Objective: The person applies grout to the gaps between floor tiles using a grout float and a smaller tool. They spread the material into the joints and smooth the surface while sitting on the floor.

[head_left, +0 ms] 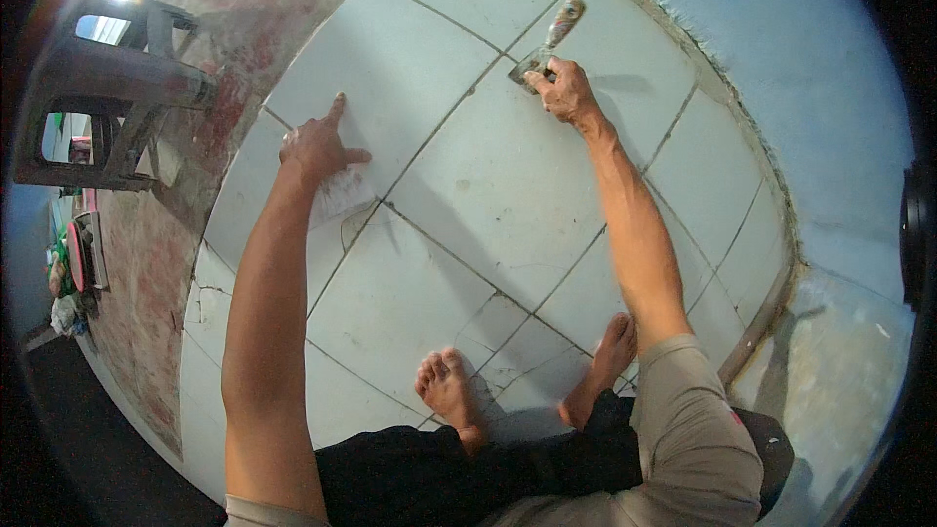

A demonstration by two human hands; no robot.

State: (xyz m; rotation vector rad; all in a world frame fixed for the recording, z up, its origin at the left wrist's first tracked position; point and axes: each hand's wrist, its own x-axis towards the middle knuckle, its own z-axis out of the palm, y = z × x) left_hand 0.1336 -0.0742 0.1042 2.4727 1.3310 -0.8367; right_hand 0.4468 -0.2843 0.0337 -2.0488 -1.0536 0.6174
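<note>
Head view: scraper gripped by its blade end beside a tile joint

White floor tiles point(468, 185) fill most of the view, with cracks in several of them. A pale blue wall point(771, 49) rises to the right, its foot rough and unfinished. At the far left stands a dark stool-like piece point(166, 78), on a worn reddish floor strip.

Both bare hands reach out ahead of the bare feet point(449, 392). The left hand point(317, 146) has its index finger stretched forward and its thumb spread sideways, the other fingers bent; it appears to hold nothing, and whether it presses on the tile I cannot tell. A pale streaked patch point(344, 197) lies just below it.

The right hand point(566, 98) has its fingers closed around the blade end of a scraper point(556, 36), whose handle points away from the person. The scraper is just beside a crossing of joints; whether its edge touches the tile is hidden.

For good control, I'd judge, that short grip suits small, firm strokes: keep fingertips behind the edge, hold the blade low so it doesn't chip the tile rims, and follow the narrow joint point(447, 123) rather than crossing it.
</note>
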